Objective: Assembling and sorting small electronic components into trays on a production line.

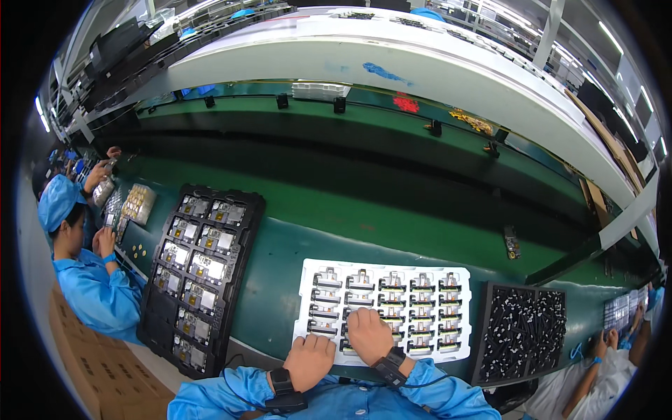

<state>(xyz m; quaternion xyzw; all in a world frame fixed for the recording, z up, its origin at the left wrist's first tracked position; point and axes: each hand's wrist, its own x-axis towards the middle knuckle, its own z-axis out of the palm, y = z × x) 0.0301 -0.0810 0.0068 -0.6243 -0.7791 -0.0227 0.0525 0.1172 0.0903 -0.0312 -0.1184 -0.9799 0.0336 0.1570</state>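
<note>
A green worktop (pixel 276 280) runs across the scene, bending toward the rim of the view. Beyond it stands a long white shelf (pixel 448 66), and ceiling lights (pixel 611 38) line the right side of the room. A co-worker in a blue cap and smock (pixel 94 294) sits at the left; another person's forearms show at the lower right.

In front of the wearer lies a white tray (pixel 308 269) holding small metallic parts (pixel 422 308) in five columns. The left hand (pixel 313 360) has its fingers curled in at the tray's near left corner; the right hand (pixel 371 336), also curled, is over the second column. Whether either grips anything cannot be told. Left of the white tray is a black tray (pixel 160 315) of circuit boards (pixel 208 267); just right is a dark bin (pixel 483 336) of small black pieces (pixel 525 325).

Brown cartons (pixel 105 364) at the lower left bear dark printing too small to read, and the shelf's front edge carries a blue mark (pixel 381 71).
</note>
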